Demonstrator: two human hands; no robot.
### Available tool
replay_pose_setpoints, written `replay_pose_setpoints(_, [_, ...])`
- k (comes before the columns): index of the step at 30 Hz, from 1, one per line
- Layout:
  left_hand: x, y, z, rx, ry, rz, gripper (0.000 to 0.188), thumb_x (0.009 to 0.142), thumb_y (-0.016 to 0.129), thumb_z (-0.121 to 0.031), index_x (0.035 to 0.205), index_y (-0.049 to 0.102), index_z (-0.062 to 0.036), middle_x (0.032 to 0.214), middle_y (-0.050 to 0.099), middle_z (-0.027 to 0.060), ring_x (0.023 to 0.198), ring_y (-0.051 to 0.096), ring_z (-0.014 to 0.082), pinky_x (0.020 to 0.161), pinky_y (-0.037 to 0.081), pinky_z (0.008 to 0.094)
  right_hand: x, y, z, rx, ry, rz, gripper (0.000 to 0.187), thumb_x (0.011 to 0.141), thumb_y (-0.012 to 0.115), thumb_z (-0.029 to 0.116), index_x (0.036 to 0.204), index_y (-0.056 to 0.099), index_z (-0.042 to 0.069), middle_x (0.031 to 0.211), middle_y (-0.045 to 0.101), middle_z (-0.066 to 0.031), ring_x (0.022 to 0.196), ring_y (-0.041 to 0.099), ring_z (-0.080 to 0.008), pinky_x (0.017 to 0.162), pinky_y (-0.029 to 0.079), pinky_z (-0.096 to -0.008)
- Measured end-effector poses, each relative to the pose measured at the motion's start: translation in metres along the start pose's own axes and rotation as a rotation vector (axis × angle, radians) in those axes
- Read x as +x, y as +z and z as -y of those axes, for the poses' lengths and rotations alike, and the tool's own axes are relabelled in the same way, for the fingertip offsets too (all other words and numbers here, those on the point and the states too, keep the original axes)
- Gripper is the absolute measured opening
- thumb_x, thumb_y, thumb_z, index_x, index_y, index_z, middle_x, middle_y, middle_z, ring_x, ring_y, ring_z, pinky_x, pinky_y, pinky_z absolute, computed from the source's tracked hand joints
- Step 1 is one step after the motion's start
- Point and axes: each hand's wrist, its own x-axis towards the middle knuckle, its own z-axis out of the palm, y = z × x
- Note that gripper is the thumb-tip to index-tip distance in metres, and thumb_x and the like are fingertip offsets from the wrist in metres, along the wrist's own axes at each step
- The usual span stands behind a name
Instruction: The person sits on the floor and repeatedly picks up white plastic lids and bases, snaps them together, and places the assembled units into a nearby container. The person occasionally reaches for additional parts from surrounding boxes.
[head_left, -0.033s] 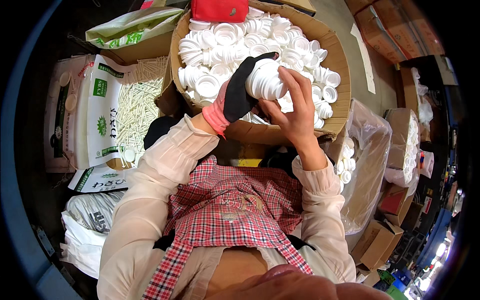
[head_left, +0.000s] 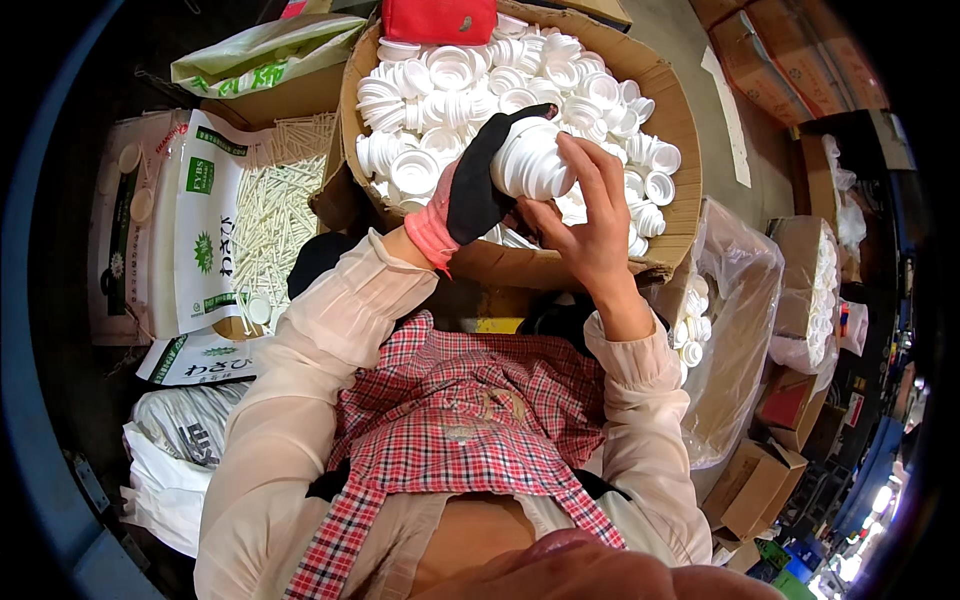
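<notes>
Head view: left hand in a black glove with a pink cuff (head_left: 478, 185) is wrapping its fingers round a short stack of white, ribbed, round plastic caps (head_left: 530, 160), clamping it from the left. Bare right hand (head_left: 597, 220) is bringing its index finger against the stack's right end; its thumb is sitting lower, apart from that finger, and I can't tell whether the two are actually clamping anything. Stack is sitting over the big brown cardboard box (head_left: 688, 165), about midway between its left and right edges; can't tell if it's touching the pile of loose white plastic caps (head_left: 450, 68) beneath. Red pouch (head_left: 438, 20) is lying at the box's far edge. Step in hand, my read: left is holding the stack, right is steadying or adjusting its end. Any next move from this grip is calling for left pressure staying firm and right fingertips lining up square, else caps are likely slipping apart. Off the box's left edge, thin white sticks (head_left: 285, 200) are lying in an open white-and-green bag (head_left: 205, 225); off its near right corner, a clear plastic liner (head_left: 735, 330) is hanging over another carton.
</notes>
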Motion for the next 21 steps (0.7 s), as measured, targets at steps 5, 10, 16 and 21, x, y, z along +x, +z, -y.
replay_pose_setpoints(5, [0.0, 0.001, 0.006, -0.115, -0.082, -0.003, 0.05, 0.084, 0.063, -0.001, 0.13, 0.043, 0.0024, 0.131, 0.053, 0.0148, 0.113, 0.055, 0.0206, 0.097, 0.043, 0.0315, 0.001, -0.001, 0.003, 0.012, 0.002, -0.012, 0.066, 0.063, 0.081, 0.007, 0.123, 0.052, 0.001, 0.117, 0.052, -0.0153, 0.102, 0.051, -0.0316, 0.086, 0.045, -0.0378])
replay_pose_setpoints(10, [-0.002, 0.0, 0.007, -0.083, -0.121, 0.005, 0.058, 0.082, 0.066, -0.007, 0.135, 0.043, -0.0059, 0.122, 0.057, 0.0078, 0.104, 0.057, 0.0157, 0.087, 0.048, 0.0275, 0.001, 0.0, 0.001, 0.004, -0.001, -0.002, 0.065, 0.064, 0.08, 0.007, 0.123, 0.053, 0.002, 0.116, 0.052, -0.0152, 0.102, 0.051, -0.0318, 0.086, 0.045, -0.0377])
replay_pose_setpoints(16, [0.004, 0.006, 0.0, -0.652, -0.415, -0.014, 0.057, 0.083, 0.067, -0.01, 0.136, 0.044, -0.0067, 0.121, 0.057, 0.0038, 0.103, 0.056, 0.013, 0.088, 0.047, 0.0263, 0.006, -0.004, 0.008, 0.09, 0.121, -0.005, 0.054, 0.076, 0.075, 0.017, 0.123, 0.053, 0.003, 0.116, 0.053, -0.0145, 0.102, 0.052, -0.0281, 0.09, 0.043, -0.036])
replay_pose_setpoints(21, [0.0, 0.015, 0.005, -0.631, -0.391, 0.009, 0.063, 0.081, 0.067, -0.011, 0.138, 0.042, -0.0039, 0.131, 0.051, 0.0059, 0.113, 0.051, 0.0136, 0.097, 0.041, 0.0279, 0.012, 0.01, -0.016, 0.919, 0.819, -0.141, 0.075, 0.096, 0.031, 0.059, 0.114, 0.056, -0.008, 0.105, 0.063, -0.0134, 0.1, 0.058, -0.0207, 0.094, 0.041, -0.0324])
